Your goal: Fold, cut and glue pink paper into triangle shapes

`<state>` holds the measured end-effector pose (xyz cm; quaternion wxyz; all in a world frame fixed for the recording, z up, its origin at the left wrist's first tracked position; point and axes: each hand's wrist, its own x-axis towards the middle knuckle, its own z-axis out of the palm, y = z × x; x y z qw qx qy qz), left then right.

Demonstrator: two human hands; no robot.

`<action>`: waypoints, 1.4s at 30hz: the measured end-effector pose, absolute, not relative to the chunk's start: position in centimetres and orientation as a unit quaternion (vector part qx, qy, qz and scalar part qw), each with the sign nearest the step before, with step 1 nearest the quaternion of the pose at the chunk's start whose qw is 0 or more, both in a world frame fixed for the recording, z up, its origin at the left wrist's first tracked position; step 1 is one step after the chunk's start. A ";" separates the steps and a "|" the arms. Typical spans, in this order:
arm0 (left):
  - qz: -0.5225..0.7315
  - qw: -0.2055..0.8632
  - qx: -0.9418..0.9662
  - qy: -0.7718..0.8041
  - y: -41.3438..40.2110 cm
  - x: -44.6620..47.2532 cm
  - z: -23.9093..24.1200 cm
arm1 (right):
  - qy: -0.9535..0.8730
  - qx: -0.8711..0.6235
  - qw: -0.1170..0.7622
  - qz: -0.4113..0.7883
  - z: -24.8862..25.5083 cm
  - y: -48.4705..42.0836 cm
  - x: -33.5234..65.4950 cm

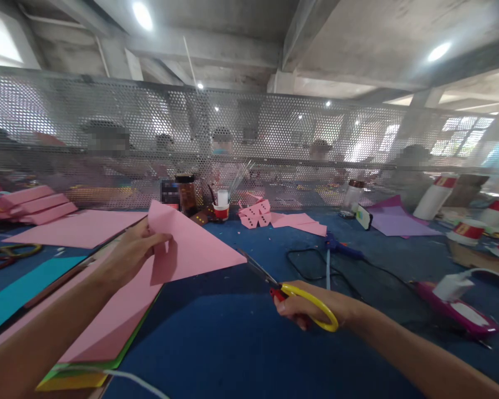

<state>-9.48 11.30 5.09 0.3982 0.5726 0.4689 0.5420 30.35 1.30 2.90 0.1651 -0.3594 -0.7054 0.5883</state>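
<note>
My left hand is closed on a sheet of pink paper, its thumb lying across the near face. The sheet is raised and tilted, with one corner pointing right. Below that hand lies a stack of coloured paper, pink on top with green and yellow edges showing. My right hand grips scissors with yellow and red handles. Their blades point up and left, with the tips close to the sheet's right corner; whether they touch it I cannot tell.
A blue glue gun with its cord lies right of centre, near a purple power strip. Folded pink pieces, jars and purple paper stand along the back. A perforated metal screen rises behind, with people beyond it.
</note>
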 end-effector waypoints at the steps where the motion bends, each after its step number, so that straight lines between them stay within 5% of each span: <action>1: 0.541 0.400 0.572 0.469 11.3 -9.4 5.1 | -0.702 -0.360 0.165 0.592 3.0 1.3 30.3; 42: 0.553 0.343 0.571 0.501 11.2 -9.2 5.3 | -0.704 -0.356 0.164 0.592 2.5 1.3 30.5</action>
